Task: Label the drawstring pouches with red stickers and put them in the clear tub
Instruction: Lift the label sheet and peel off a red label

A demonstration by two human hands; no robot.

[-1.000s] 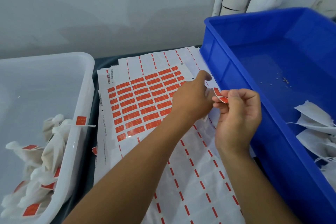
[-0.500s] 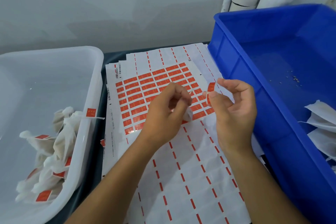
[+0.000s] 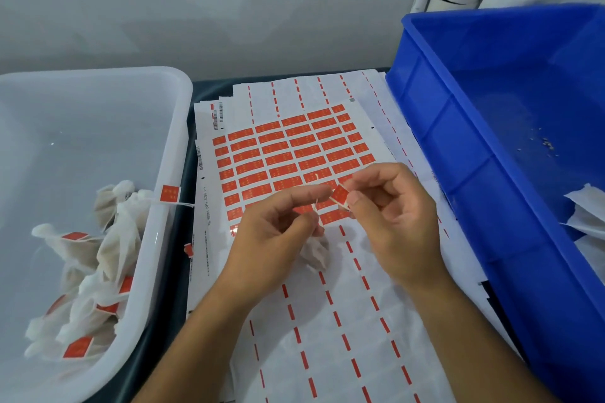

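The right hand's fingers (image 3: 355, 198) pinch a peeled red sticker (image 3: 339, 196), and the left hand's fingers (image 3: 304, 193) pinch the drawstring (image 3: 316, 203) of a small white pouch (image 3: 316, 250) that hangs below that hand over the sheets. Half a second ago the two hands were apart, the sticker raised clear of the string; now the sticker sits right against the string's upper end (whether it already touches is hard to tell). In my judgement the label is about to be folded round the string, and only then does this pouch go to the tub.

Under the hands lies the sticker sheet (image 3: 288, 147), many red labels left, on a stack of stripped backing sheets (image 3: 327, 353) that covers the dark bench (image 3: 209, 85). The clear tub (image 3: 173, 147) stands to the left, holding already labelled pouches (image 3: 108, 258), one tag draped over its rim. The blue crate (image 3: 458, 157) to the right holds unlabelled pouches (image 3: 586, 216). Nothing blocks the way to the tub; the loose string could let the sticker fold askew.
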